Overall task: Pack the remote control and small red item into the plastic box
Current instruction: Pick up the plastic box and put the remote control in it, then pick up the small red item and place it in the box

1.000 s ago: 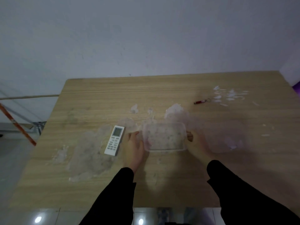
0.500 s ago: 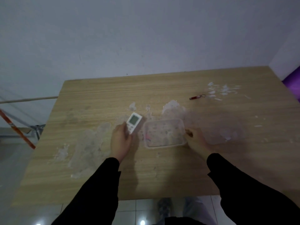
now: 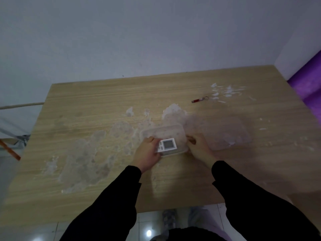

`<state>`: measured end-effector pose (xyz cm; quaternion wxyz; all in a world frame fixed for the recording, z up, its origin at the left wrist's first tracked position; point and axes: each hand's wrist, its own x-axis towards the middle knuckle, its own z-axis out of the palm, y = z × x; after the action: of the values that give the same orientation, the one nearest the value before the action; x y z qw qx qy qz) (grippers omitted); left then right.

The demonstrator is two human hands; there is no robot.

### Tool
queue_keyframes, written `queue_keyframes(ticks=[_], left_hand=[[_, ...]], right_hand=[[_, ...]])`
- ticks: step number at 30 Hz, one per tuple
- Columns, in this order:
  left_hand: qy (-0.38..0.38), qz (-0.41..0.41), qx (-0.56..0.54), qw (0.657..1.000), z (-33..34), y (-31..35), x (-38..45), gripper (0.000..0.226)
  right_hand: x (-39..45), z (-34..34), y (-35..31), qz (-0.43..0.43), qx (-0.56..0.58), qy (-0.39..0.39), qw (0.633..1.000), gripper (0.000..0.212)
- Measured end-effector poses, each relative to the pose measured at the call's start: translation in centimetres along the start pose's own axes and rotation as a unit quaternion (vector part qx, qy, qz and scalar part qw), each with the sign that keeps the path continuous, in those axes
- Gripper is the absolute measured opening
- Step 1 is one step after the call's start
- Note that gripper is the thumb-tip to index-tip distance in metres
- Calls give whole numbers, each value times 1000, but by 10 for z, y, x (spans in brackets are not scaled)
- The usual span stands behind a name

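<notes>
From the head camera, a clear plastic box (image 3: 164, 136) sat near the middle of a wooden table (image 3: 104, 105), and the remote control (image 3: 167, 145) was angled across its near edge, so by my judgement it could tip out or push the light box away if let go early. The left hand (image 3: 147, 154) had its fingers (image 3: 152, 140) curled closed around the remote's left end, while the right hand (image 3: 199, 148) pinched the box's right rim. The small red item (image 3: 197, 100) lay far right, well apart, with a clear lid (image 3: 227, 134) just right of the box.
</notes>
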<state>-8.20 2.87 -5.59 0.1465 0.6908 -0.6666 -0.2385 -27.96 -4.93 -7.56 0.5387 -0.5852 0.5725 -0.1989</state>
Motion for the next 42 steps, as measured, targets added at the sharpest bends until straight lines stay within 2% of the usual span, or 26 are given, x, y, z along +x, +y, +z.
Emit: queue_keyframes(ticks=[3, 6, 10, 13, 16, 19, 22, 27, 29, 32, 35, 38, 42], left_hand=[[22, 3, -21, 1000, 9, -1, -3, 46], [54, 8, -26, 998, 18, -4, -8, 43], [98, 2, -39, 994, 25, -2, -8, 34], [156, -15, -25, 987, 27, 5, -7, 35], [204, -74, 13, 976, 30, 10, -4, 43], [183, -120, 24, 976, 34, 9, 1, 58], [171, -142, 41, 974, 39, 8, 7, 56], [177, -153, 48, 971, 39, 8, 12, 54], [191, -158, 31, 968, 34, 9, 16, 54], [217, -148, -39, 964, 21, 15, 27, 52], [217, -77, -68, 971, 4, 23, 43, 48], [193, -16, -62, 979, -11, 29, 53, 45], [164, -34, -111, 980, -17, 23, 47, 33]], right_hand=[[-2, -2, 1, 22, 11, -3, 1000, 33], [1, -4, 0, 13, -24, -3, 1000, 28], [28, -20, -9, -28, -79, 74, 994, 21], [61, -46, -22, -76, -126, 96, 984, 25], [107, -72, -26, -113, -241, 92, 959, 38], [148, -93, -24, -120, -346, 61, 928, 53], [173, -107, -20, -110, -413, 33, 903, 46], [176, -106, -15, -162, -408, 67, 896, 13], [166, -94, -21, -164, -332, 58, 927, 8], [137, -67, -42, -158, -186, -21, 970, 7], [105, -41, -65, -239, -175, -104, 950, 3], [79, -18, -80, -278, -200, -186, 921, 4], [58, 0, -82, -264, -190, -208, 923, 12]])
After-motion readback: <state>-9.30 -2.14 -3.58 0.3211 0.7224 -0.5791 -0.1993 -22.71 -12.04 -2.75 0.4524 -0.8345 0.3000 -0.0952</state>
